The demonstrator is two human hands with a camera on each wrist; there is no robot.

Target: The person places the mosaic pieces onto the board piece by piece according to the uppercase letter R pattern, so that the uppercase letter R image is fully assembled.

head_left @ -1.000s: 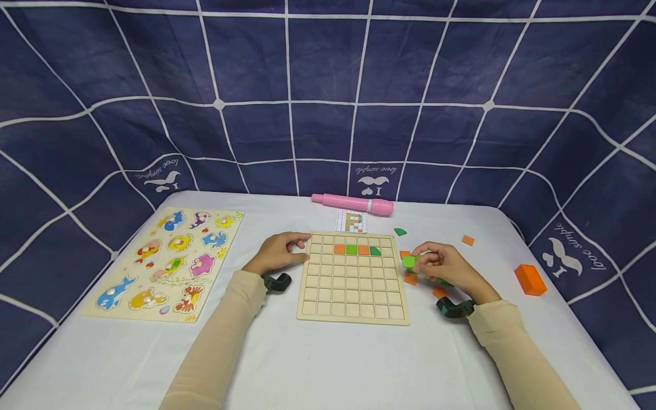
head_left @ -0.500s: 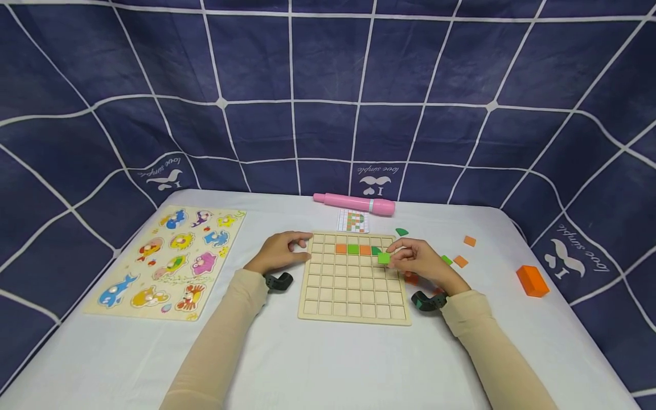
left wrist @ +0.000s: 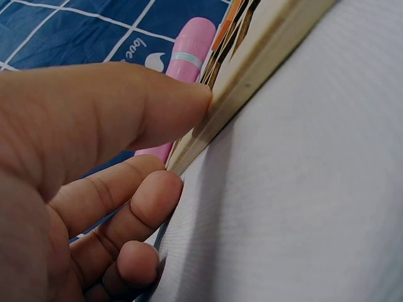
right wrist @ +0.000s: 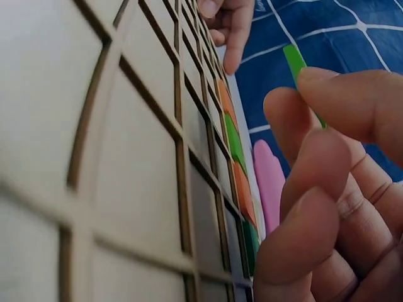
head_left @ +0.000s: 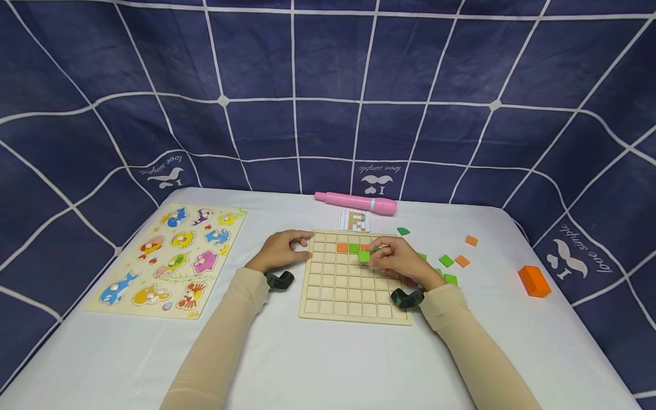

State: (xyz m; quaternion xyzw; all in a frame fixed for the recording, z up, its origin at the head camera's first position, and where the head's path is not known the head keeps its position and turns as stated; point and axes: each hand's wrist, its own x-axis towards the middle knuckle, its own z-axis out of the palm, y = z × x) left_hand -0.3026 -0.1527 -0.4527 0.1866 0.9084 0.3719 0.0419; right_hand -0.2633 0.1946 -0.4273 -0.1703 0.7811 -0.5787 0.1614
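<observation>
My right hand [head_left: 400,262] pinches a small green square tile [head_left: 364,257] between thumb and fingers, above the wooden grid board [head_left: 333,309]. In the right wrist view the tile [right wrist: 293,61] is held edge-on, apart from the board. One row of the grid holds an orange tile [head_left: 342,247], a green tile [head_left: 354,248], another orange tile [right wrist: 244,190] and a dark green rounded piece [right wrist: 250,246]; my right hand partly covers this row in the head view. My left hand [head_left: 278,250] rests its thumb and fingertips against the board's left edge, near the far corner.
Loose green tiles [head_left: 446,261] and orange tiles [head_left: 462,261] lie right of the board. Behind it are a patterned card [head_left: 355,220], a pink pen-like stick [head_left: 356,202] and a dark green piece [head_left: 403,231]. An orange block [head_left: 534,281] stands far right, an animal puzzle [head_left: 169,262] left.
My right hand has carried the green tile leftward from the loose pieces to over the board, uncovering several green tiles on the table. My left hand has stayed at the board's edge.
</observation>
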